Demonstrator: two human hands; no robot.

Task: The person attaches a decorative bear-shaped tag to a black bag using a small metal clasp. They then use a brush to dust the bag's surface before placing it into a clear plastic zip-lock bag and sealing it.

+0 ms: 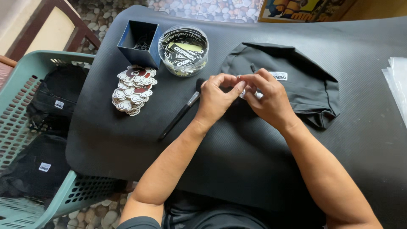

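Low in the frame, two bare arms reach up to the middle. The left hand (216,98) and the right hand (268,96) meet there, and their fingers (232,87) pinch one tiny silver piece (242,91). It is too small to tell what it is. It could slip out and be hard to find on the dark mat (237,157). Just behind the hands lies a folded black bag (296,85) with a small white label. A black pen (180,115) lies left of the left hand; a bump could roll it away. Further up left sit a pile of round stickers (133,90), a clear tub (183,51) and a blue box (139,42). A green basket (25,127) stands at the left edge.
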